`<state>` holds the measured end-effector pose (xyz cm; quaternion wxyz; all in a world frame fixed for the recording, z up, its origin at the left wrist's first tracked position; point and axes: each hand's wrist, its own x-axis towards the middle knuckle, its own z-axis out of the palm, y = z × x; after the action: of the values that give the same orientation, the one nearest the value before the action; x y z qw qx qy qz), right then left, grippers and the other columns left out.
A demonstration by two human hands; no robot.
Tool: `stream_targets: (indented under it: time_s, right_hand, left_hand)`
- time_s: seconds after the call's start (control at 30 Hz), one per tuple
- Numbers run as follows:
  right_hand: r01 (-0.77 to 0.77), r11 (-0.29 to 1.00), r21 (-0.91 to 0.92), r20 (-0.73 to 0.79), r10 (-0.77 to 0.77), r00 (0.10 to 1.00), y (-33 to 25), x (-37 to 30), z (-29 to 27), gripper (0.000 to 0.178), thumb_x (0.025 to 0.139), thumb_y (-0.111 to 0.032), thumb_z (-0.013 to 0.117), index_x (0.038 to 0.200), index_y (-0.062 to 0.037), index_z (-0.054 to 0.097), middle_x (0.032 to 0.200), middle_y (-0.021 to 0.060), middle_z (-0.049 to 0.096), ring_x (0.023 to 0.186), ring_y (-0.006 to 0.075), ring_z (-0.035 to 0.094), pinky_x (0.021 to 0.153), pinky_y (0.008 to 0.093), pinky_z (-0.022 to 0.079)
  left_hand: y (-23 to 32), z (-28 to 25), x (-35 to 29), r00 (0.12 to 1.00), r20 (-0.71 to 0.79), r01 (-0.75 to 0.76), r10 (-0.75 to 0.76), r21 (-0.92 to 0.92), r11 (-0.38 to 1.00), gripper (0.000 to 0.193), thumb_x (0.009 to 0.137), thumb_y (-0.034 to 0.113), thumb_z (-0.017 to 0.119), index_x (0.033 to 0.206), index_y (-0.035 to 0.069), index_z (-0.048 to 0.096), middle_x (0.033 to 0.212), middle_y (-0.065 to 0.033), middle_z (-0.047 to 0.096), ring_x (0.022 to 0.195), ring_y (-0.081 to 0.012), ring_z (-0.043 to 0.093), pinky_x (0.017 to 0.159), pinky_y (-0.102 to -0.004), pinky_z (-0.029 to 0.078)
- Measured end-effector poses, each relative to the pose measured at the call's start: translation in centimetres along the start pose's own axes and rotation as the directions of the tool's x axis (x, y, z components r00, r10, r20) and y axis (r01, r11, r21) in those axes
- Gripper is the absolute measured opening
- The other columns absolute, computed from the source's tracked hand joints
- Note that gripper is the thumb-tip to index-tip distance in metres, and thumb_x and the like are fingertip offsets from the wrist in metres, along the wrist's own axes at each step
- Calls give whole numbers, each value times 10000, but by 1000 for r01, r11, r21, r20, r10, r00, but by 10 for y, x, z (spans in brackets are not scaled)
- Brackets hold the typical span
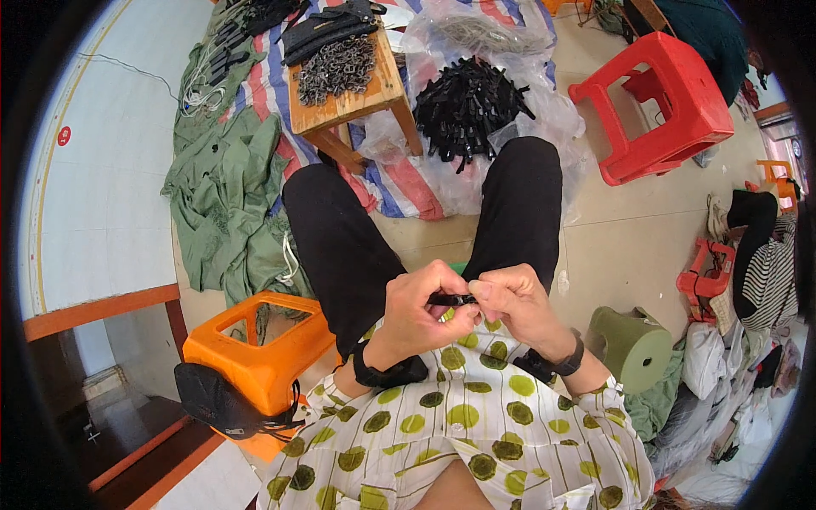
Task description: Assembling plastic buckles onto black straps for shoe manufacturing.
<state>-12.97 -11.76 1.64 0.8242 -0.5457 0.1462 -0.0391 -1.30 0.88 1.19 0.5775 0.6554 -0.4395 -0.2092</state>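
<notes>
Above my lap, my left hand (416,316) is closed around a short black strap (444,299), which points toward my right hand. My right hand (529,311) pinches the strap's other end, where a small shiny bit shows between the two hands; its exact shape is too small to tell. Past my knees, a heap of similar black straps (466,109) lies on clear plastic sheeting. To its left, many small metal buckles (336,70) are piled on a wooden stool (355,109), with a black bag (333,31) behind them.
An orange plastic stool (255,340) stands at my left with a black cap (217,399) on it. Green cloth (225,195) spreads over the left floor. A red stool (671,110) lies tipped at the far right; a green stool (639,348) is nearer. Another person's leg (752,238) shows at right.
</notes>
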Motion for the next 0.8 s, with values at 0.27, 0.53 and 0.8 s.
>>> stream_targets:
  time_s: [0.27,0.53,0.8]
  right_hand:
    - [-30,958,286,-8,34,999,6,6,7,369,906,-218,533,595,-20,527,542,-16,458,512,41,393,478,222,337]
    - [-19,929,371,-20,28,999,14,10,8,325,915,-209,516,636,-41,527,522,-36,361,502,58,335,501,242,367]
    - [157,972,175,-134,-135,982,-10,23,-10,289,925,-236,461,830,20,556,583,-3,472,488,44,399,507,200,392]
  left_hand:
    - [-5,-5,2,987,-9,-159,162,151,976,244,621,70,719,769,56,524,598,-15,537,431,-67,451,401,-200,341]
    - [-11,-7,-3,972,90,229,-217,-176,957,209,683,84,702,801,57,531,676,-1,594,502,-30,520,413,-203,382]
    - [-36,-21,-3,790,381,553,-480,-781,291,155,819,158,584,909,45,528,700,7,530,524,-17,414,469,-150,293]
